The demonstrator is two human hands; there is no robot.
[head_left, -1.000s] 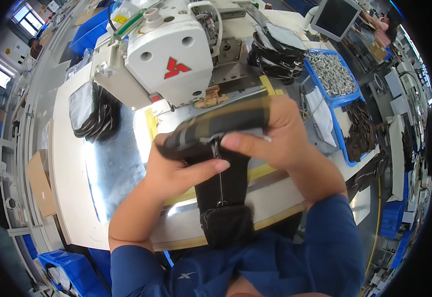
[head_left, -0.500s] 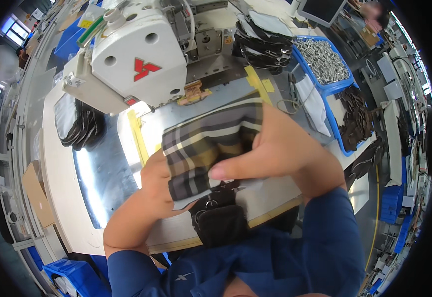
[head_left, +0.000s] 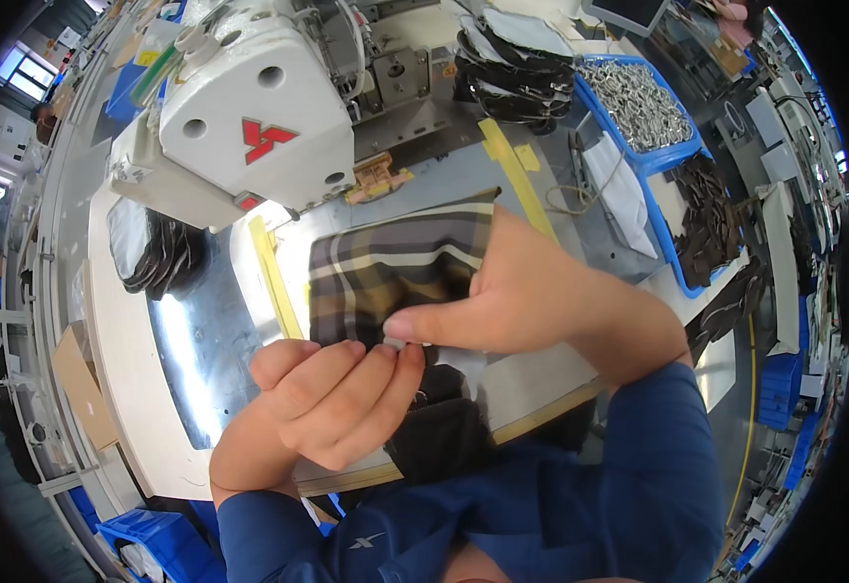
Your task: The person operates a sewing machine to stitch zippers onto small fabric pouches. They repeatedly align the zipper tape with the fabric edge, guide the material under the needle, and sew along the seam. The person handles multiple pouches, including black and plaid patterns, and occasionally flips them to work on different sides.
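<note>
A plaid fabric piece (head_left: 395, 257) in grey, olive and white is held up in front of the sewing machine. My right hand (head_left: 531, 287) grips its right side, thumb over the front and the other fingers hidden behind. At the lower edge of the cloth, my left hand (head_left: 342, 398) is closed, its curled fingertips pinching the edge close to the right thumb. A small pale bit shows between the thumb and these fingertips; I cannot make out what it is. Below hangs a black fabric part (head_left: 439, 432) with a metal ring, partly covered by the left hand.
The white sewing machine head (head_left: 240, 126) stands beyond my hands. Stacks of dark pieces lie at left (head_left: 157, 248) and far right (head_left: 512, 73). Blue bins hold metal hooks (head_left: 638, 102) and brown strips (head_left: 706, 219). Thread snips (head_left: 578, 165) lie beside white paper (head_left: 619, 194).
My left hand has moved from the cloth's left side to its lower edge, fingers now curled beside the right thumb. The cloth has shifted slightly left in the view.
</note>
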